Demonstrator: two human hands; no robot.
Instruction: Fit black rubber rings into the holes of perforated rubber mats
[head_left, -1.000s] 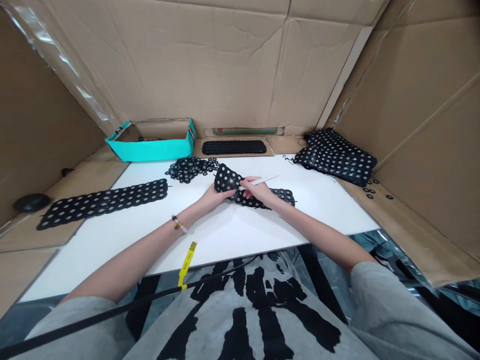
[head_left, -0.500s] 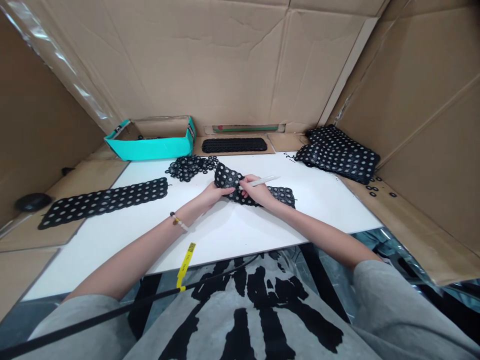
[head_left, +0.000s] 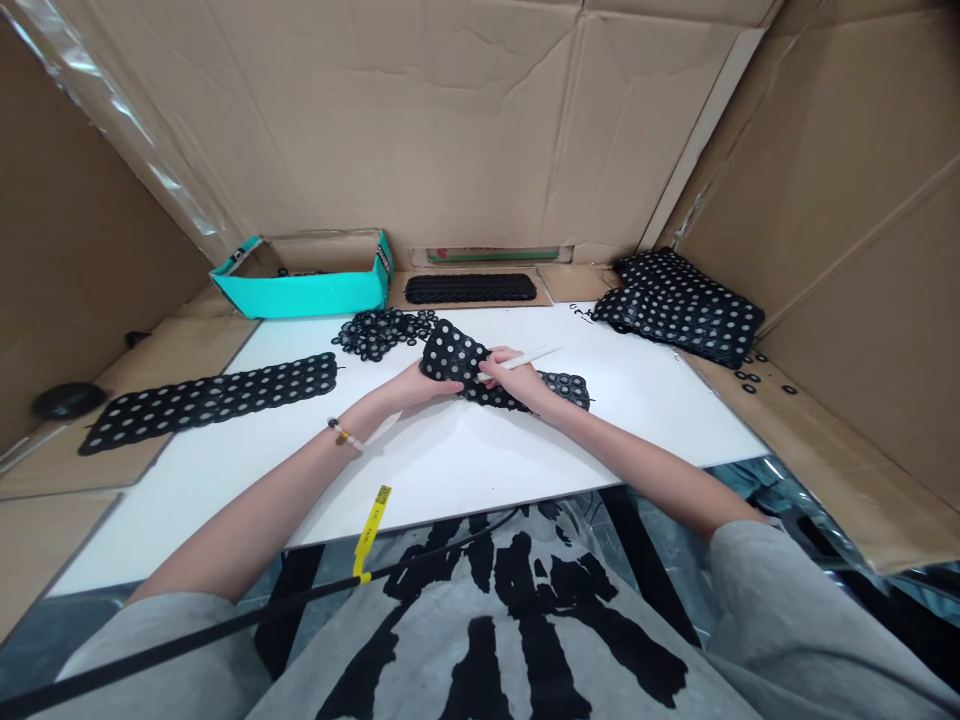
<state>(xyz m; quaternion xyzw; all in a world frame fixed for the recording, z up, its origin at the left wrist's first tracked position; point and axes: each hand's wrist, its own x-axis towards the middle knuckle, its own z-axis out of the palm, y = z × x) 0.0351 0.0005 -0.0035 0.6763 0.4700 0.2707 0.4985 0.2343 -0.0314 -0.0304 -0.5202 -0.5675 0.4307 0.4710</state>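
My left hand (head_left: 426,388) grips the left end of a black strip made of joined rings (head_left: 453,354), its thumb on the near edge. That end is lifted and tilted, while the right end lies on the white table. My right hand (head_left: 513,376) is closed around a slim white pen-like tool (head_left: 537,354), possibly a crochet hook. The tool's lower tip is at the middle of the strip, mostly hidden by my fingers. Close behind the strip sits a heap of loose black rings (head_left: 375,334).
Another ringed strip (head_left: 217,396) lies at the left, near a black rounded object (head_left: 69,401). A turquoise box (head_left: 300,296) and a folded black strip (head_left: 471,288) stand along the back. Stacked ringed pieces (head_left: 682,308) lie at the right, by several loose rings (head_left: 745,384).
My left hand has shifted slightly left, drawing the lifted end of the strip with it. The right hand keeps hold of the white tool at nearly the same spot.
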